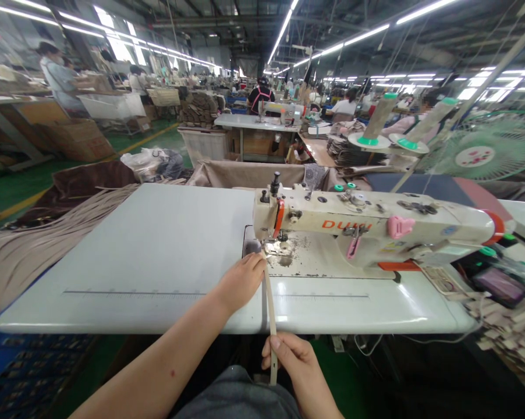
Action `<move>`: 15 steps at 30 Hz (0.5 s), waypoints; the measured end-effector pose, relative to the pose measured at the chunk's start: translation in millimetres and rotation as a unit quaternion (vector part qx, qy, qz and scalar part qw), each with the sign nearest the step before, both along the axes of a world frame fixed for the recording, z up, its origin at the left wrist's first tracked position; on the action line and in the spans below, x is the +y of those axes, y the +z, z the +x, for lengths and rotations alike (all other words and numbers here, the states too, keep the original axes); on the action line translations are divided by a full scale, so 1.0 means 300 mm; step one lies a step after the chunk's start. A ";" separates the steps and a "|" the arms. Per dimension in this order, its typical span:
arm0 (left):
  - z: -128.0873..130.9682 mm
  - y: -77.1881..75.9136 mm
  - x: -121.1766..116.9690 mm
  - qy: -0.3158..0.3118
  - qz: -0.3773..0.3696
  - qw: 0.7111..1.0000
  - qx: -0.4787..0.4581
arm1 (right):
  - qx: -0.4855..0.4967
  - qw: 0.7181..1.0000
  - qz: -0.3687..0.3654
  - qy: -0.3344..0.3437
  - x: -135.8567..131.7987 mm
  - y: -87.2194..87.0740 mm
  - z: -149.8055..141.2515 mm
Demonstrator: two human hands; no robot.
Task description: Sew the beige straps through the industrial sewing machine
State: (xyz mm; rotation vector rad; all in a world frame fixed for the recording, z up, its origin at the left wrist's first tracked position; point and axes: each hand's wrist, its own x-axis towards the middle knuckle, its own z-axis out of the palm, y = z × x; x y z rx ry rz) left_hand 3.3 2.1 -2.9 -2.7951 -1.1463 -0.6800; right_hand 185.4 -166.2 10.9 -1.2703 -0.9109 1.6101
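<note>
A narrow beige fabric strip (269, 302) runs from the needle area of a white sewing machine (376, 227) down over the front edge of the table. My left hand (244, 280) lies on the tabletop just in front of the presser foot, its fingers together at the strip's upper end; whether they pinch it or press it flat is hard to see. Below the table edge, my right hand (291, 356) grips the strip between thumb and fingers, with the strip's lower end hanging past the thumb. The needle itself is too small to make out.
The white tabletop (158, 244) carries a printed ruler line. Many long beige strips (66, 238) hang at the left above a blue crate (31, 366). Cut pieces (507, 331) are heaped at the right. Thread cones (380, 119) and a green fan (485, 148) stand behind the machine.
</note>
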 end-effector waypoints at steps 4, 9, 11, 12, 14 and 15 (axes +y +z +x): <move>-0.005 0.000 -0.007 -0.023 0.040 0.998 0.049 | 0.032 0.999 -0.001 0.015 -0.007 0.007 0.001; -0.005 -0.007 -0.003 -0.022 0.013 0.999 0.045 | -0.010 0.998 0.059 0.017 0.002 0.019 0.007; -0.005 -0.008 -0.001 -0.015 -0.009 0.999 0.026 | -0.054 0.994 0.089 0.012 0.013 0.035 0.008; -0.005 -0.006 -0.001 -0.010 -0.019 1.000 0.017 | -0.074 0.992 0.102 0.015 0.019 0.045 0.007; -0.006 0.002 -0.003 -0.006 -0.033 0.999 0.012 | -0.096 0.989 0.109 0.027 0.028 0.064 0.006; -0.007 0.008 -0.004 -0.005 -0.039 0.999 0.013 | -0.100 0.989 0.102 0.027 0.032 0.073 0.005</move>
